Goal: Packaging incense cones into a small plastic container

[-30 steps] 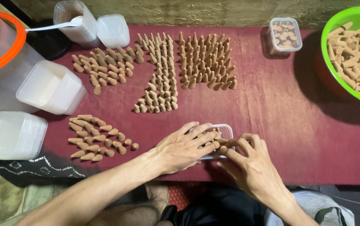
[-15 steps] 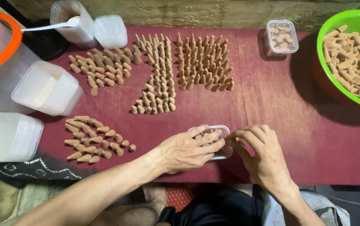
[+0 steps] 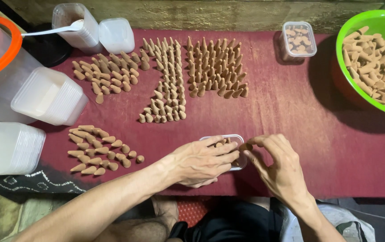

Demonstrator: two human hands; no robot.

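Matt cones (image 3: 215,67), clear plastic box (image 3: 237,140)

A dark red cloth (image 3: 291,112) covers the low worktop. Behind its far edge runs a rough, weathered wooden plank (image 3: 228,13). At the near left, a patterned dark fabric (image 3: 27,181) lies under soft, even light.

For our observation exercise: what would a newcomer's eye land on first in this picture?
Probably the rows of upright tan cones on the dark red cloth. Next, at the near edge, the left hand and right hand meet over a small clear box holding cones. At far right sits a bright green bowl heaped with more.
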